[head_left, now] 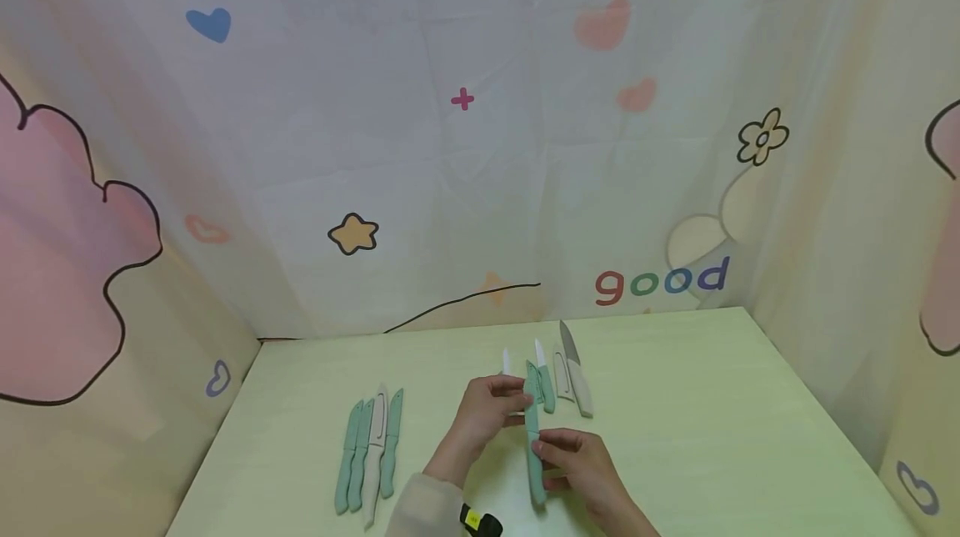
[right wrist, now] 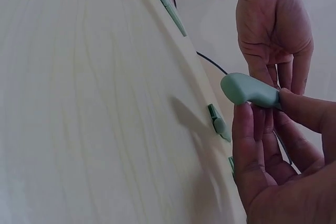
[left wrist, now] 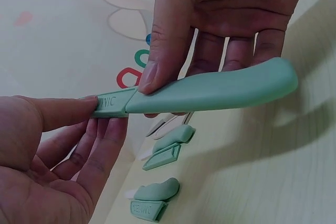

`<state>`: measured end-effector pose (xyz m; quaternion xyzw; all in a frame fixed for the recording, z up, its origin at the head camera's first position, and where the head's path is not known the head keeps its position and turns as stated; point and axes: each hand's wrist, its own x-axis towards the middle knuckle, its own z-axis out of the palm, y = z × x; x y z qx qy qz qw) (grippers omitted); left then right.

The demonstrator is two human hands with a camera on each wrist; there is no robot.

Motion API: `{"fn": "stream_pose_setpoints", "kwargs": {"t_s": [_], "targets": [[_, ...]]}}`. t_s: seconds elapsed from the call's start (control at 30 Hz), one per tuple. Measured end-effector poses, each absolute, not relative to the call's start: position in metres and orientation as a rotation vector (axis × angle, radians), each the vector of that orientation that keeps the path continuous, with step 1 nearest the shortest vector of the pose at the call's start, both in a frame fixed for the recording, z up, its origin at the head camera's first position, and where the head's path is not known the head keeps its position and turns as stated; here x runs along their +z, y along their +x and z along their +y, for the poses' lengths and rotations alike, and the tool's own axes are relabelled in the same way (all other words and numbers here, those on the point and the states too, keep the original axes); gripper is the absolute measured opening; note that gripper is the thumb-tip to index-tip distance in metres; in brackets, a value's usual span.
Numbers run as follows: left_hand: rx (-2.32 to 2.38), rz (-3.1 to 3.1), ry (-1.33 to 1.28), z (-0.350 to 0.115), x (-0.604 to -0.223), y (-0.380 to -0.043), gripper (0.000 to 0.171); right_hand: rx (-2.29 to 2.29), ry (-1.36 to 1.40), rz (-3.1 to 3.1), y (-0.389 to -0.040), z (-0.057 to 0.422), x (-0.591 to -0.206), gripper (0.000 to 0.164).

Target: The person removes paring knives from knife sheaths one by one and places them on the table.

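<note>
A green-handled knife (head_left: 535,470) in a green sheath (left wrist: 112,102) is held up over the table between my two hands. My left hand (head_left: 483,410) pinches the sheath between thumb and fingers. Around the handle (left wrist: 220,92), close to where it meets the sheath, my right hand (head_left: 588,466) grips with thumb and fingers. The blade is hidden inside the sheath. In the right wrist view the handle's rounded end (right wrist: 239,88) points toward the table side, with the left hand (right wrist: 275,30) beyond it.
Several sheathed knives (head_left: 354,458), green and white, lie in a row at the left. Toward the back lie a bare-bladed green knife (head_left: 546,383), a white-handled knife (head_left: 577,378) and its white sheath (head_left: 562,374). Another white blade (head_left: 506,360) shows behind the left hand. A patterned curtain (head_left: 420,145) hangs behind.
</note>
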<state>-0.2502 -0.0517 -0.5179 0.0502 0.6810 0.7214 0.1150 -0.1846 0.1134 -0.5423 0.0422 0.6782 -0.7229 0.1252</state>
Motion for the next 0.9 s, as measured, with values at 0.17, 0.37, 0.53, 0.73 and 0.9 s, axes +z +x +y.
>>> {"fn": "stream_pose_setpoints", "kwargs": {"t_s": [0.17, 0.37, 0.53, 0.73, 0.9], "targets": [[2.111, 2.003, 0.138, -0.0523, -0.5192, -0.2497, 0.031, -2.107, 0.109, 1.946, -0.1840, 0.1120, -0.5446, 0.039], [2.136, 1.986, 0.128, -0.0518, -0.5175, -0.2472, 0.031, -2.090, 0.104, 1.960, -0.1842, 0.1113, -0.5456, 0.039], [2.153, 1.994, 0.119, -0.0507, -0.5187, -0.2466, 0.029, -2.089, 0.099, 1.968, -0.1840, 0.1107, -0.5452, 0.039], [2.150, 2.000, 0.084, -0.0509, -0.5222, -0.2485, 0.031, -2.094, 0.089, 1.946, -0.1845, 0.1106, -0.5446, 0.037], [2.145, 1.995, 0.083, -0.0521, -0.5253, -0.2502, 0.033, -2.084, 0.081, 1.947, -0.1846, 0.1113, -0.5430, 0.036]]}}
